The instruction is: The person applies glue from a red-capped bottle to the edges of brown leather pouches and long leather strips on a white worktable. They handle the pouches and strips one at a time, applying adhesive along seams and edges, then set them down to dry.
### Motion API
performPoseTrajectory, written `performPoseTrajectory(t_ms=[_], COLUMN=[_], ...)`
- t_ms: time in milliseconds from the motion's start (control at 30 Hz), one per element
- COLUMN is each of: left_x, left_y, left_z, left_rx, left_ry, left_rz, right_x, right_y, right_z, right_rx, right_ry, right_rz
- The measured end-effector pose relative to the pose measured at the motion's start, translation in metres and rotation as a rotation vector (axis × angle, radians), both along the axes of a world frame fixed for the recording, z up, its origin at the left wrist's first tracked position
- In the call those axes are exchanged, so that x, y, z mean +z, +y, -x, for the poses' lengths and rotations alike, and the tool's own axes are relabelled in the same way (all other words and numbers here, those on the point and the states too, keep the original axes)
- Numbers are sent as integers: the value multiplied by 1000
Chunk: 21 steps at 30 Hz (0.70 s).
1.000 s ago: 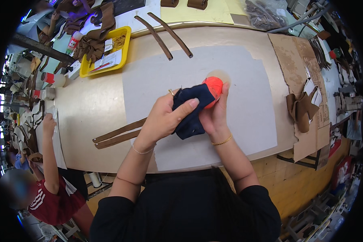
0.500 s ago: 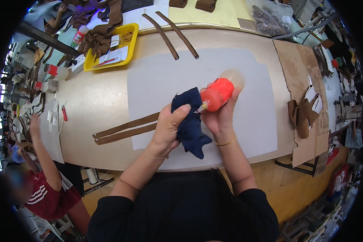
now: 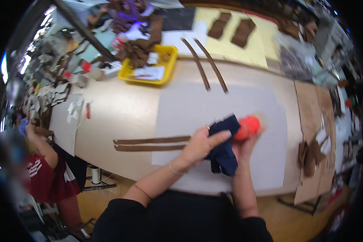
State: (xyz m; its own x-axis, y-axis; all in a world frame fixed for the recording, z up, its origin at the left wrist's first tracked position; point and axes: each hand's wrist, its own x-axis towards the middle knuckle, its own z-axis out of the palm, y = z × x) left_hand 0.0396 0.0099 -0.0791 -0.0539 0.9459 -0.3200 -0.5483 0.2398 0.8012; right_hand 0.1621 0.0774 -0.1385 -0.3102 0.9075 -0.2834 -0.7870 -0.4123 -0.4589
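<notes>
My left hand (image 3: 201, 146) is closed on a crumpled dark navy cloth (image 3: 223, 155), thumb lying across its top. In my right hand (image 3: 245, 150) is a squeeze bottle (image 3: 248, 127) with a red cap and red band and a pale, see-through body. The bottle's cap end touches or sits just behind the cloth; its nozzle is hidden there. Two long brown strips (image 3: 153, 144) lie on the table to the left of my hands. Beyond my hands, two shorter brown strips (image 3: 205, 66) lie side by side, slanted.
A yellow tray (image 3: 171, 72) with brown pieces and papers stands at the far left. A red pen-like tool (image 3: 88, 111) lies left. Cardboard (image 3: 310, 105) with brown pieces (image 3: 308, 157) covers the right end. A co-worker in a maroon shirt (image 3: 48, 177) is at the left.
The view has shifted, so the table sits lower and further right. The cloth now covers the bottle's nozzle, which showed before. The co-worker's raised arm has come down.
</notes>
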Motion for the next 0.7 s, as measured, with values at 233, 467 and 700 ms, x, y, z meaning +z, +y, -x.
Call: performPoseTrajectory(t_ms=[233, 467, 700], left_x=[-2, -7, 22], left_y=[-1, -7, -17], left_z=[3, -3, 36], left_rx=[82, 221, 427], left_ry=[-126, -270, -129], left_rz=[-123, -156, -167], right_x=[4, 17, 8], right_y=[-11, -21, -3], right_z=[-1, 2, -6], right_rx=[-47, -26, -106], right_ry=[-80, -260, -17], right_rz=[-136, -212, -219])
